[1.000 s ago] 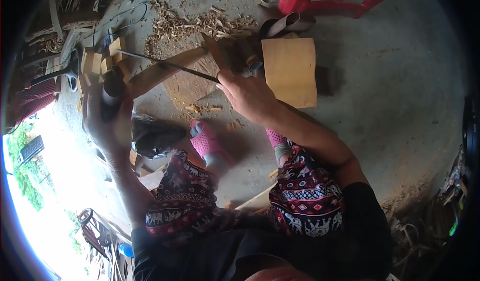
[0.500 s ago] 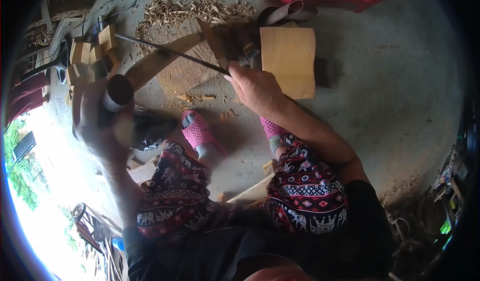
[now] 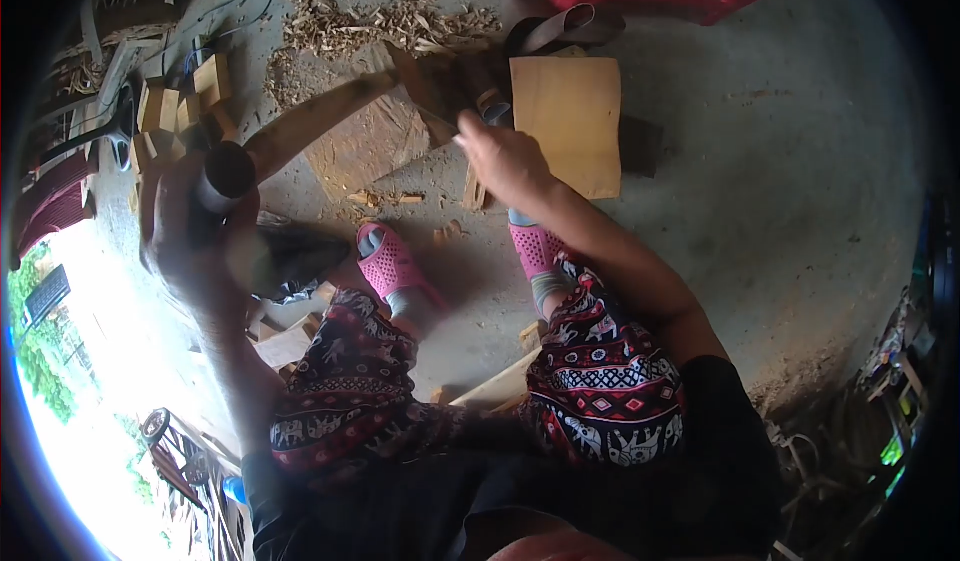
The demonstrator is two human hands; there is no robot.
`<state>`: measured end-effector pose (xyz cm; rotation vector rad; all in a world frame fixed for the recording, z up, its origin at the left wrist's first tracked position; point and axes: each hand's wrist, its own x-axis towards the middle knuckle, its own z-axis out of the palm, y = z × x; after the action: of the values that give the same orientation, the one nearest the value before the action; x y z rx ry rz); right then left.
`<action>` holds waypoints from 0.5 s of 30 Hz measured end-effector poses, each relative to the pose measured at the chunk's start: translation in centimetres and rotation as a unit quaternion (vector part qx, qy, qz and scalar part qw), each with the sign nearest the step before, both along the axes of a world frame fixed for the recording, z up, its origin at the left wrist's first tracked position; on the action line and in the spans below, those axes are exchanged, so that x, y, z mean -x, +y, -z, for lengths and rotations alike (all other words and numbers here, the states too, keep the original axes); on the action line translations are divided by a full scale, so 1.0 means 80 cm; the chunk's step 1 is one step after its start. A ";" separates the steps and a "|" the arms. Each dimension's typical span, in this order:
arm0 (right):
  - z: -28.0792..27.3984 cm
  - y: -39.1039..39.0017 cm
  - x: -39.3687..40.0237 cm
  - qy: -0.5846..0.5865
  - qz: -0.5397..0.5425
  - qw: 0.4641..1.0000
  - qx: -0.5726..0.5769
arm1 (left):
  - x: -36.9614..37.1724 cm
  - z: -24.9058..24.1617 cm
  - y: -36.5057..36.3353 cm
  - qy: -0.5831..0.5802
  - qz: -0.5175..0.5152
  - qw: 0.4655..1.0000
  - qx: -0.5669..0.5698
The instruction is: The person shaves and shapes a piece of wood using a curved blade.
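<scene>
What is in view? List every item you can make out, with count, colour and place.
dark round-ended piece: one, dark brown, left of centre
curved wooden bar: one, brown, upper centre-left
flat-topped wood block: one, brown, below the bar
rectangular wooden board: one, yellow-tan, upper centre
wood shavings: many, tan, top centre-left
small wood blocks: several, tan, upper left
plastic furniture frame: one, red, top right
concrete floor: one, grey, centre to right
perforated slippers: two, pink, on the feet
patterned trousers: one pair, black-red-white, lower centre
left hand: one, grip closed on the dark piece
right hand: one, centre, grip contents unclear
</scene>
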<state>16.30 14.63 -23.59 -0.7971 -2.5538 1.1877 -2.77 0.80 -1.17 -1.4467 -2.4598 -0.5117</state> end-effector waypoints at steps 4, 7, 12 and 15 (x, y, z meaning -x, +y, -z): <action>-0.016 0.006 -0.003 -0.014 -0.002 1.000 -0.003 | 0.001 0.000 0.008 -0.025 -0.011 1.000 -0.008; -0.058 -0.006 -0.011 0.014 -0.009 1.000 0.001 | 0.000 0.003 0.009 0.028 -0.027 0.999 -0.001; -0.015 -0.005 -0.008 0.056 0.000 0.998 -0.039 | -0.006 -0.004 0.012 0.007 0.008 1.000 0.006; -0.001 0.018 -0.001 -0.057 -0.006 0.998 0.004 | -0.008 -0.008 0.021 -0.033 -0.005 0.999 0.004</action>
<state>16.39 16.04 -23.49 -0.8766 -2.6501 1.1880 -2.12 2.45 -0.51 -1.4422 -2.5218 -0.5578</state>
